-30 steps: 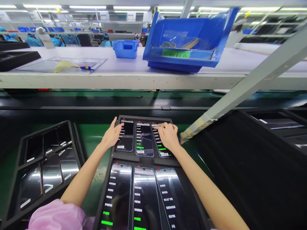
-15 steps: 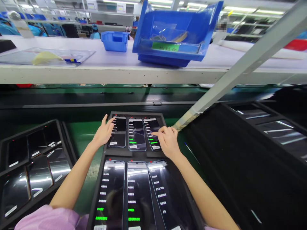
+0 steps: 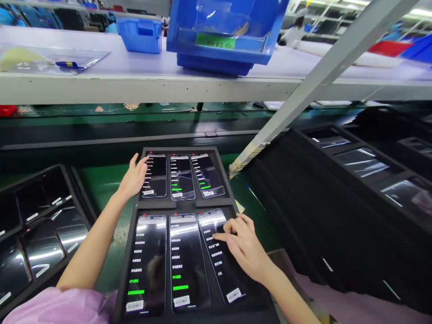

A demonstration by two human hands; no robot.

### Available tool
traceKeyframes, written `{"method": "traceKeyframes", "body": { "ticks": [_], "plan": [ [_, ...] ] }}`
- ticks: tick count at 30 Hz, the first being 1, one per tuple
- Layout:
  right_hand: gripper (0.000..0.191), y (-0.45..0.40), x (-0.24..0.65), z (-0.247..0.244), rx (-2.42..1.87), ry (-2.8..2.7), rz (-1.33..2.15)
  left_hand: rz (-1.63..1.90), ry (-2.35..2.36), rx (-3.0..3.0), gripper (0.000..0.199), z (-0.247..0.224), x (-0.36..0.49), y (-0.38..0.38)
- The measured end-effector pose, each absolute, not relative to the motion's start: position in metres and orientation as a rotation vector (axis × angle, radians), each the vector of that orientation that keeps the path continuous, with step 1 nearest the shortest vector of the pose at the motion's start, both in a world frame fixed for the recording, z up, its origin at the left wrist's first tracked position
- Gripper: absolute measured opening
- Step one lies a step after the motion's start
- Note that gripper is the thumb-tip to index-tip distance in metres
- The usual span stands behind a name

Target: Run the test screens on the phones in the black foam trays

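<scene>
A black foam tray [image 3: 180, 206] holds two rows of lit smartphones showing menu lists, some lines green. My left hand [image 3: 131, 180] is open at the tray's far left edge, its index finger on or just over the upper part of the far-left phone [image 3: 155, 175]. My right hand [image 3: 248, 247] holds nothing. Its index finger points onto the menu of the tilted near-right phone [image 3: 216, 261], while the other fingers curl loosely. Between them lie the far-middle phone [image 3: 182, 177], the near-middle phone [image 3: 189, 265], the near-left phone [image 3: 148, 256] and the tilted far-right phone [image 3: 207, 175].
Another tray of dark-screened phones [image 3: 43, 243] sits on the left. At right, black cloth [image 3: 303, 216] lies beside more trayed phones [image 3: 367, 162]. A slanted metal post [image 3: 290, 105] rises beyond my right hand. Blue bins [image 3: 219, 45] stand on the white shelf [image 3: 135, 87] ahead.
My right hand has moved from the far-right phone toward me, onto the near-right phone. My left hand stays by the far-left phone. The view has tilted down slightly.
</scene>
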State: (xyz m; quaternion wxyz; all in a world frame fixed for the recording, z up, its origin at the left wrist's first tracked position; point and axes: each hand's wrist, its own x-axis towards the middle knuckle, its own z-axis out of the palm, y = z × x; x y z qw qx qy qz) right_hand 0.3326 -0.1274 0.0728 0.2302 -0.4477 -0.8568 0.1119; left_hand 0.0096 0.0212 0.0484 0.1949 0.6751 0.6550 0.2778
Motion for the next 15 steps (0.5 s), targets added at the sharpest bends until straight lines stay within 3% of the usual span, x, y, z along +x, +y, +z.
{"method": "traceKeyframes", "body": {
  "ticks": [8, 15],
  "plan": [
    [0.041, -0.114, 0.331, 0.068, -1.357, -2.319, 0.219, 0.736, 1.835, 1.895, 0.063, 0.053, 0.010, 0.020],
    [0.047, -0.034, 0.329, 0.060, -1.480, -2.058, 0.106, 0.697, 1.894, 1.848, 0.056, 0.061, 0.013, 0.018]
  ]
}}
